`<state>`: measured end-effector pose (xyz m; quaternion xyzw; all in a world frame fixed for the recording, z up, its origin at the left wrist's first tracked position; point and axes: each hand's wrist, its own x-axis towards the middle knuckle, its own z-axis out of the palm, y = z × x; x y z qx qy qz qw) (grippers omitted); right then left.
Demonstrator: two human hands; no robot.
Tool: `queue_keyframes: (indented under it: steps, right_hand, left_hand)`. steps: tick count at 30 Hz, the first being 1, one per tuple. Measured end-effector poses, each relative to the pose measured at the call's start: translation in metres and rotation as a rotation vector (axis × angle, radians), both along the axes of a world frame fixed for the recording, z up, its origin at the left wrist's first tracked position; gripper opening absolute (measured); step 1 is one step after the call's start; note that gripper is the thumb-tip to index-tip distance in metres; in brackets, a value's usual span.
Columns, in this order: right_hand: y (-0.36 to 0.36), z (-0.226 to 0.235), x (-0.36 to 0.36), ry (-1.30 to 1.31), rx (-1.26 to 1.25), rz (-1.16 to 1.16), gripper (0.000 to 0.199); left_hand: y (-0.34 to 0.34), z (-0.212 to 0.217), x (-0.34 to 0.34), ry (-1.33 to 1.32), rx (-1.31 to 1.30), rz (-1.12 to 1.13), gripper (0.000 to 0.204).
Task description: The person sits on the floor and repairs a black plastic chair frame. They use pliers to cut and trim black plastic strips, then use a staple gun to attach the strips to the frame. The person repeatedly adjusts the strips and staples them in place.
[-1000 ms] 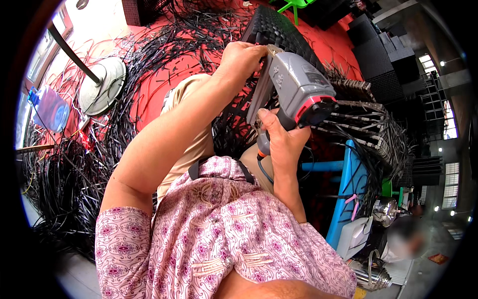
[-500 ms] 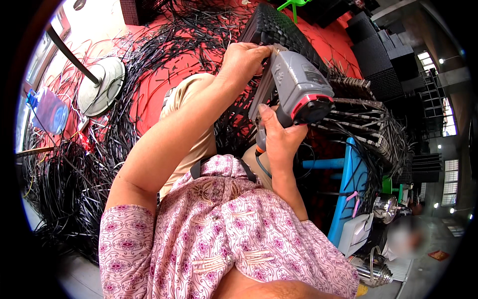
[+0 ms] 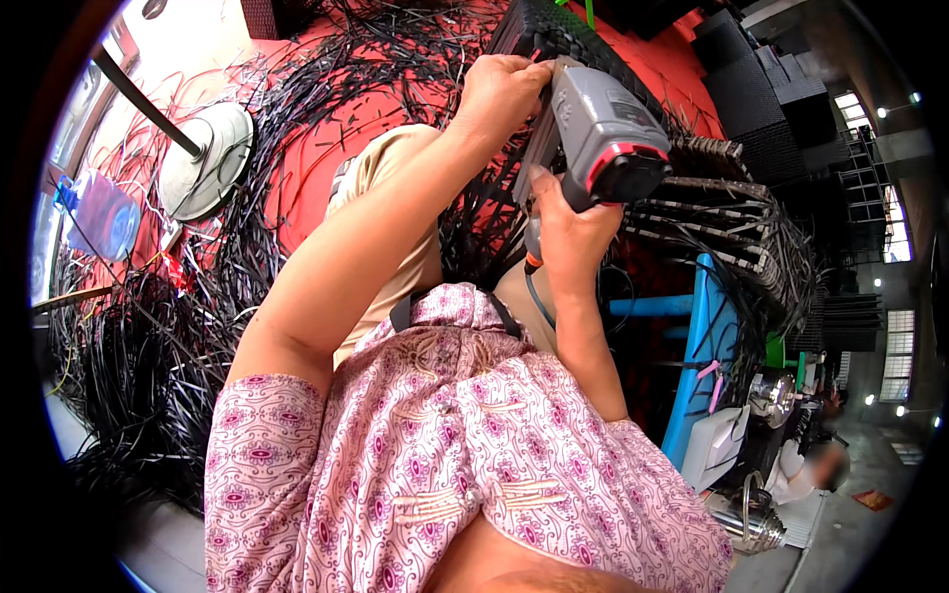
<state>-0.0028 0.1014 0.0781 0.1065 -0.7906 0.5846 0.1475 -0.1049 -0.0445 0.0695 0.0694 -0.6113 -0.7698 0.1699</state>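
My right hand (image 3: 576, 232) is wrapped round the handle of a grey air staple gun (image 3: 608, 124) with a red and black end cap. A dark hose with an orange fitting (image 3: 533, 263) runs from the handle's lower end. The gun's nose is against or very close to the near edge of a black woven wicker panel (image 3: 549, 35). My left hand (image 3: 502, 91) is closed at that edge, fingertips pinched right beside the nose. What lies between those fingers is hidden.
Loose black strips (image 3: 129, 356) cover much of the red floor sheet (image 3: 326, 188). A round stand base (image 3: 208, 163) and clear bottle (image 3: 104, 217) stand left. Right are a bundled wicker frame (image 3: 732, 203), blue plastic chair (image 3: 700, 366), metal flasks (image 3: 748, 519) and another person (image 3: 806, 469).
Both hands and the staple gun have shifted slightly away and to the right, staying together at the wicker edge. The view has shifted a little too. Each hand keeps its hold.
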Motion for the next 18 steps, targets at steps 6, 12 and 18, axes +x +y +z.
queue_keyframes:
  steps: [6,12,18]
  right_hand:
    - [0.015,0.007,0.028,-0.080,-0.322,0.065,0.039]
    - [0.029,0.006,0.032,-0.131,-0.364,0.115,0.027]
    - [0.025,0.003,0.034,-0.074,-0.378,0.091,0.026]
  left_hand:
    - [-0.008,0.030,0.063,-0.132,-0.194,-0.110,0.038]
    - [-0.038,0.016,0.069,0.205,-0.572,0.348,0.034]
    - [-0.059,0.050,0.039,0.592,-1.104,0.200,0.066]
